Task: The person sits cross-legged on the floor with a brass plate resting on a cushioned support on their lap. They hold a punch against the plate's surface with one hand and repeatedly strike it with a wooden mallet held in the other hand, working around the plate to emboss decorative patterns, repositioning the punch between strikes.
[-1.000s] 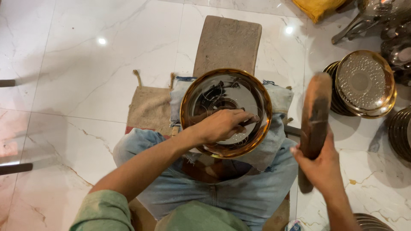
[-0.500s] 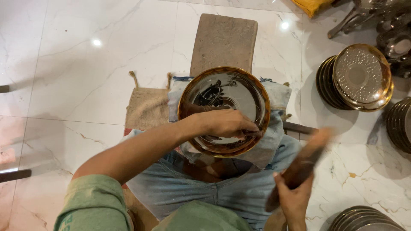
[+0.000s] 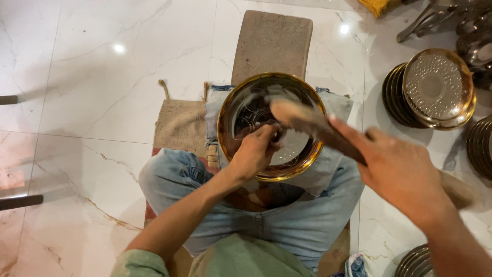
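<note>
A round brass plate [image 3: 246,107] with a shiny reflective middle rests on my lap over a denim cloth. My left hand [image 3: 254,152] grips the plate's near rim, fingers curled into its inside. My right hand [image 3: 397,172] holds a long wooden mallet [image 3: 312,125], whose pale rounded end lies over the plate's middle. The mallet is blurred with motion. I sit cross-legged in blue jeans on the floor.
A stack of embossed brass plates [image 3: 435,90] stands at the right, with more plate stacks at the right edge [image 3: 482,146] and bottom right [image 3: 415,264]. A brown block [image 3: 271,43] lies beyond the plate, burlap cloth [image 3: 179,123] at its left. White marble floor surrounds me.
My right hand swung the mallet from beside my right knee up and left, over the plate. My left hand stayed on the plate's rim.
</note>
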Tool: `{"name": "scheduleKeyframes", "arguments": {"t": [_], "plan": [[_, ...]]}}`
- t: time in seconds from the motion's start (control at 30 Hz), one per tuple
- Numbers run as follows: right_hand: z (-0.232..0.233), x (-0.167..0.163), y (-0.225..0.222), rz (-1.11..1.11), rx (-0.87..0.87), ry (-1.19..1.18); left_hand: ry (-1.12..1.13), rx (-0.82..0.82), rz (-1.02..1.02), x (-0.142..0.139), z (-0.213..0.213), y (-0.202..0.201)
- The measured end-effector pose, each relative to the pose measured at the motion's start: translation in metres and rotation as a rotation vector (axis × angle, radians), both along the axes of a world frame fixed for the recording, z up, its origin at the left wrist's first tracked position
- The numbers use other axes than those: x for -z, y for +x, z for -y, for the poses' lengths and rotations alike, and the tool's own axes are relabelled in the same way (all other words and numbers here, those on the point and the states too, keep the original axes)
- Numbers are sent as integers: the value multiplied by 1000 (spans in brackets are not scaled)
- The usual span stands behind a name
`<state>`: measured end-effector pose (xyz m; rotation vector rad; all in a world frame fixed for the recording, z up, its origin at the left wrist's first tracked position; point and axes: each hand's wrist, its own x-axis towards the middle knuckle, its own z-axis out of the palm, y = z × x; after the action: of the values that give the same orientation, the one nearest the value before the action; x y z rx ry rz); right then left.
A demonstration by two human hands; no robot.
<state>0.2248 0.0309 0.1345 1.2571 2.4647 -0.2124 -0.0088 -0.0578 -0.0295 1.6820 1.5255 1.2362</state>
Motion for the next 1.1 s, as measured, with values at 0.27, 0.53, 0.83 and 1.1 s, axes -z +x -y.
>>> {"name": "scheduleKeyframes", "arguments": {"t": [0.27, 0.53, 0.83, 1.1], "plan": [[5, -34, -43, -423, -200, 67, -99, -368, 127, 2, 25, 26], [37, 35, -7, -832, 41, 186, -16, -57, 188, 1, -3, 11], [5, 51, 29, -1381, 387, -199, -122, 188, 36, -1, -20, -3], [23, 57, 45, -666, 390, -57, -37, 351, -26, -9, -29, -4]]}}
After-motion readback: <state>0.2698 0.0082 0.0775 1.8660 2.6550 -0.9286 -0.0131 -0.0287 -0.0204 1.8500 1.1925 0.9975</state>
